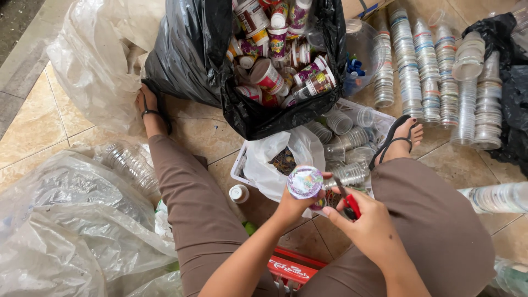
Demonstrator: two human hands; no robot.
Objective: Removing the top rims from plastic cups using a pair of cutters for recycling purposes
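Note:
My left hand (292, 207) grips a small plastic cup (305, 182) with a purple foil lid, held up in front of me. My right hand (367, 219) holds a red-handled cutter (350, 203) right beside the cup, its tip near the cup's side. Just beyond my hands an open white plastic bag (273, 162) holds scraps inside a white basket (237, 170). Further out, a black bag (192, 52) stands full of used cups and small bottles (275, 49).
Stacks of clear plastic cups (432, 71) lie at the upper right, more in the basket (346, 137). Clear plastic sacks (66, 220) fill the left. A small white-capped bottle (238, 193) lies on the tile floor. A red box (291, 269) sits between my legs.

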